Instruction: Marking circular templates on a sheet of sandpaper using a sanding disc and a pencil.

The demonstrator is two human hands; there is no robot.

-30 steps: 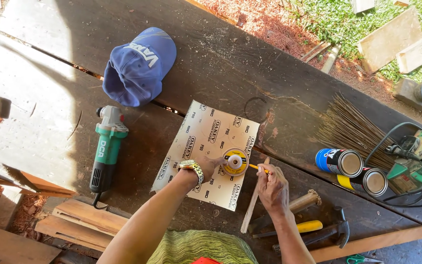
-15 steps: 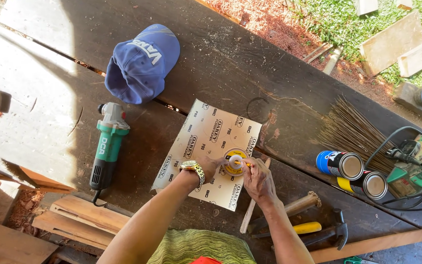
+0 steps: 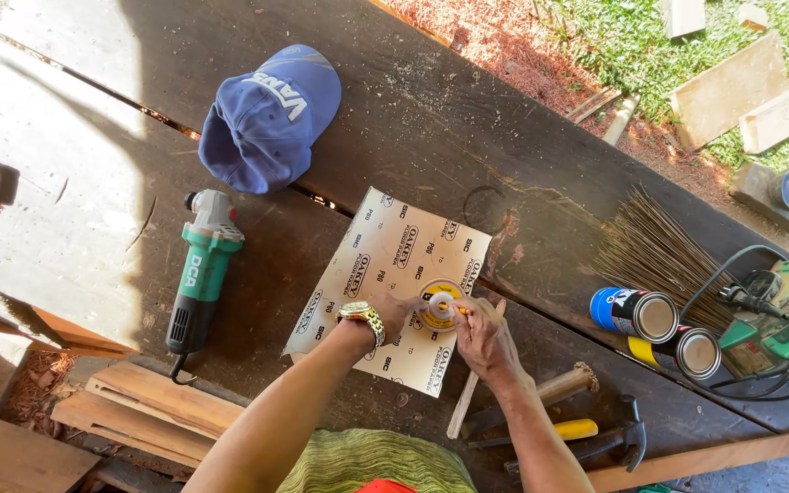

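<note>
Two hands meet at the lower middle of the frame, over a pale sheet of sandpaper (image 3: 385,274) lying printed back up on the dark wooden surface (image 3: 468,119). The left hand (image 3: 393,310), with a gold wristwatch (image 3: 362,318) on its wrist, has its fingers curled down onto a small round yellow disc (image 3: 438,304) that rests on the sheet, pressing it from the left side. The right hand (image 3: 481,336) is closed in a pinch, its fingertips touching the disc's right edge; a short yellow-orange stub shows between them, but what it is cannot be told.

Compared with half a second ago, the right hand has slid closer in, so its fingers now lie against the disc rather than just beside it, while the left hand keeps the same hold. Sheet and disc lie where they did.

Left of the sheet rests a green angle grinder (image 3: 198,274). At the upper left of the frame sits a blue cap (image 3: 267,119). To the right lie two spray cans (image 3: 659,329), side by side, with a bundle of thin sticks (image 3: 659,256) behind them and a green power tool with a cable (image 3: 778,315) at the right edge. Below the right forearm are a wooden stick (image 3: 468,402), a yellow-handled tool (image 3: 559,431) and a hammer (image 3: 618,441).
</note>
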